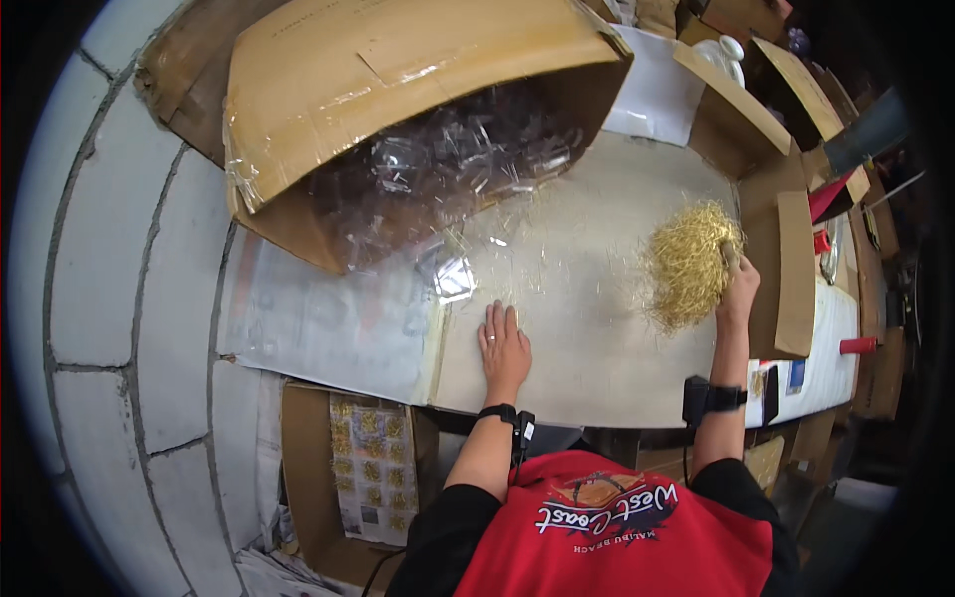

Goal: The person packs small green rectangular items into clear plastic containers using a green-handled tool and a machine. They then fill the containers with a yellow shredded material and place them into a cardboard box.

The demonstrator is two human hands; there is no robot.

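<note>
My left hand lies flat on the grey tabletop, fingers stretched and a ring on one of them. Just beyond its fingertips is a small clear plastic box that catches the light. At the right, my right hand is closed at the edge of a heap of thin golden strands; its fingertips are partly hidden among them. Loose golden strands are scattered across the middle of the table.
A large cardboard box lies on its side at the back left, with many clear plastic pieces spilling toward me. Cardboard flaps border the right side. Below the table's left edge stands an open carton with packed golden items. Block wall at left.
</note>
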